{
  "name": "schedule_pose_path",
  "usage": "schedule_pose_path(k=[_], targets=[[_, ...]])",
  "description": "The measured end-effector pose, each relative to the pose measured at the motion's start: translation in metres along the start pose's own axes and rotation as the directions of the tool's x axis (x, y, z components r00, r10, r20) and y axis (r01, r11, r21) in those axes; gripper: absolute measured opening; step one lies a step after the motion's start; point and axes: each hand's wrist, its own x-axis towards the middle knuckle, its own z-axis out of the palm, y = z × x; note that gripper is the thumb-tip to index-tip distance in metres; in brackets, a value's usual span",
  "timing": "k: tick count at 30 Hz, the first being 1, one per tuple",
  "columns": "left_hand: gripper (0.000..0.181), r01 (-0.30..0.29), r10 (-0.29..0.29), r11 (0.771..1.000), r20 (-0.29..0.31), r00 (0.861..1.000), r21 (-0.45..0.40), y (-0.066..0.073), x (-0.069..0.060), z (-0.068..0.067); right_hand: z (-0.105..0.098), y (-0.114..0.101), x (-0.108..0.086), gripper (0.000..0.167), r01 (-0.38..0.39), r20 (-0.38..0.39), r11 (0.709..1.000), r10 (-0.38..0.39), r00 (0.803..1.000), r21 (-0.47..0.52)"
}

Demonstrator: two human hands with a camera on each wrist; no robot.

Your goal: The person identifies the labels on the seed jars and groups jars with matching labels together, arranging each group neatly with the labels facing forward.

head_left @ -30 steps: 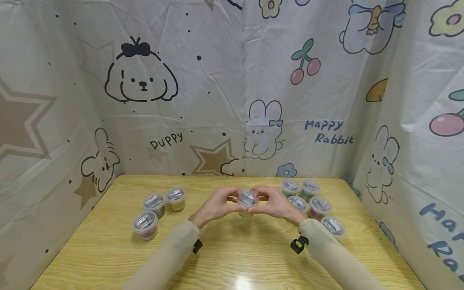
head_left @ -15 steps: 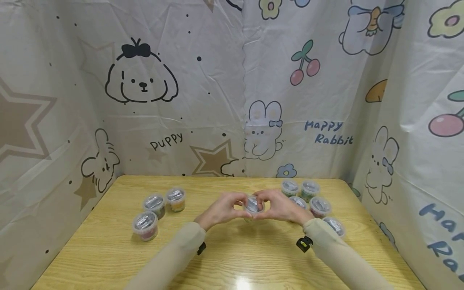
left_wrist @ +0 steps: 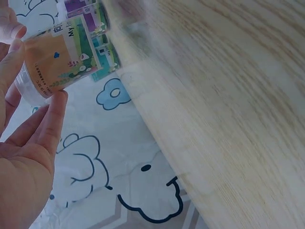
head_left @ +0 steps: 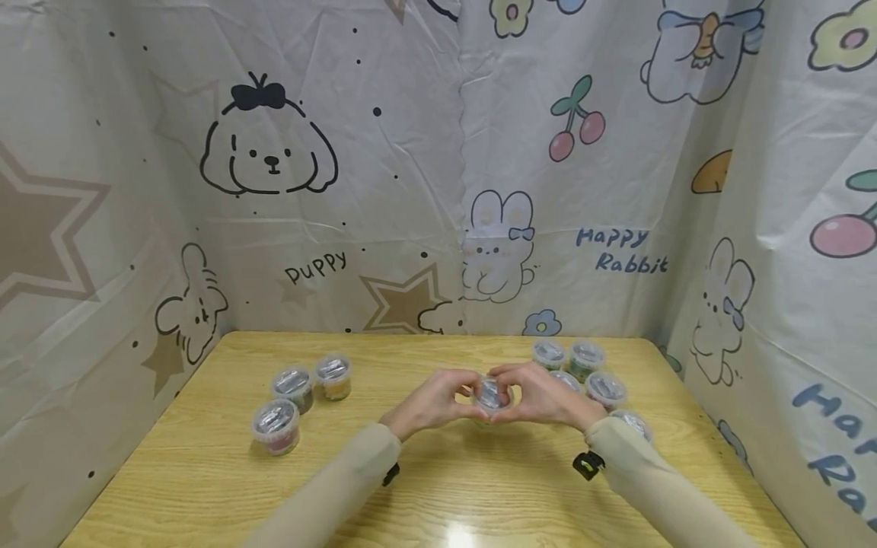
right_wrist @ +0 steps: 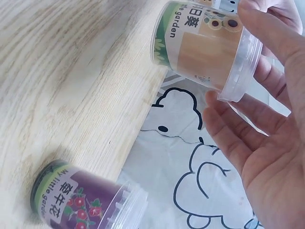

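Between both hands is a lidded clear plastic cup with an orange-brown "little garden" label and a silver packet showing under its lid. My left hand holds its left side, thumb nearer me and fingers beyond. On the opposite side my right hand grips it the same way, the two thumbs almost meeting. In the left wrist view, fingers touch the lid end of this cup. The right wrist view shows its sunflower label between thumb and fingers. A purple-labelled cup stands close to the right hand.
Several similar cups, such as the one with a dark red content, are grouped at right, partly behind the right forearm. Three more, including a pinkish one, stand at left on the wooden table. A printed curtain hangs around the back and sides.
Both hands have carried the cup to the right and slightly towards me, closer to the right-hand group. The other cups have stayed in place.
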Motion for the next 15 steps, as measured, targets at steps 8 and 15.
schedule_pose_path(k=[8, 15], targets=[[0.022, -0.026, 0.025, 0.999, 0.009, 1.0, 0.031, 0.004, 0.003, 0.006, -0.003, 0.004, -0.007, 0.04, -0.034, -0.003, 0.999, 0.034, 0.999, -0.001], [0.013, -0.039, 0.037, 0.996, 0.023, 0.999, 0.074, 0.011, 0.009, 0.011, -0.007, 0.013, -0.017, 0.039, -0.042, -0.02, 0.999, 0.041, 0.999, -0.032]])
